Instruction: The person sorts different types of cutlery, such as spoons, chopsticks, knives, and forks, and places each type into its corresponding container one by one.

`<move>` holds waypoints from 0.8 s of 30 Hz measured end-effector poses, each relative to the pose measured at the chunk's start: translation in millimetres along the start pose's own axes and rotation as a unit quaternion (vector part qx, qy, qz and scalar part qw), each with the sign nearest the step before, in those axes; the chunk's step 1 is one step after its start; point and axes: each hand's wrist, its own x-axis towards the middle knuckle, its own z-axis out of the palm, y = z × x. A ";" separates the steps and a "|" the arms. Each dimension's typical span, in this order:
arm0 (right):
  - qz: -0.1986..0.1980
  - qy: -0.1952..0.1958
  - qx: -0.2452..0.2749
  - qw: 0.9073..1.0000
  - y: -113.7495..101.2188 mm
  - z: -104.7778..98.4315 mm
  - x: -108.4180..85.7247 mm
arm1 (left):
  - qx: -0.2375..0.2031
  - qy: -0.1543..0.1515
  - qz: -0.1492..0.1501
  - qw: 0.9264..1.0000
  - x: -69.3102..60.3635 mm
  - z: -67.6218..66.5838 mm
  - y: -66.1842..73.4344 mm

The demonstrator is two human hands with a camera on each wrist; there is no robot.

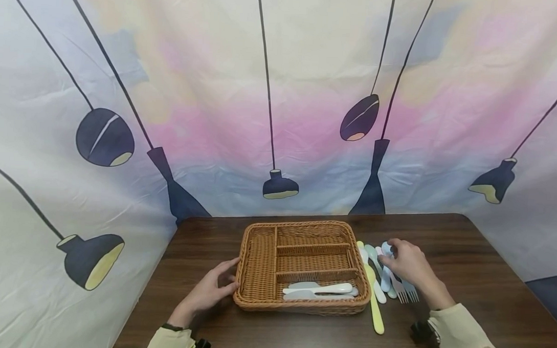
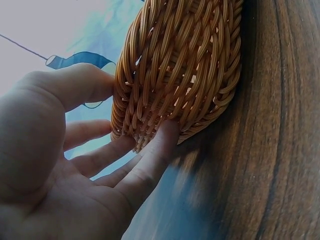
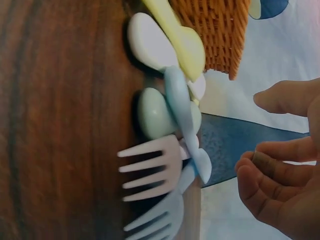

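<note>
A woven basket (image 1: 252, 262) with several compartments lies on the table. My left hand (image 1: 205, 293) touches its left side with thumb and fingertips; in the left wrist view the hand (image 2: 85, 155) has loosely extended fingers against the wicker (image 2: 175, 65). White and grey knives (image 1: 339, 288) lie in the front right compartment. My right hand (image 1: 411, 264) is over the far end of a cutlery pile right of the basket. In the right wrist view that hand (image 3: 280, 155) holds nothing, thumb apart from bent fingers, beside a blue piece (image 3: 182, 100), a pink fork (image 3: 171, 162) and a pale blue fork (image 3: 172, 212).
Yellow cutlery (image 1: 376, 310) lies along the basket's right edge, one end toward the front of the brown table (image 1: 300, 338). The other basket compartments hold nothing visible. Behind the table hangs a cloth (image 1: 317, 119) printed with lamps.
</note>
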 end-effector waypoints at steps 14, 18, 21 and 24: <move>0.030 -0.045 -0.024 0.998 -0.7 12.3 -1.6 | 0.001 0.001 -0.002 1.000 -1.4 0.1 0.9; 0.035 -0.052 -0.028 0.998 0.5 15.8 -1.5 | -0.002 0.000 -0.003 1.000 -1.2 -0.5 1.4; 0.035 -0.055 -0.029 0.997 0.8 17.2 -1.8 | -0.003 -0.001 -0.003 1.000 -0.8 -0.8 1.4; 0.033 -0.055 -0.029 0.998 1.6 18.4 -2.9 | -0.004 0.000 -0.003 1.000 -0.6 0.1 1.1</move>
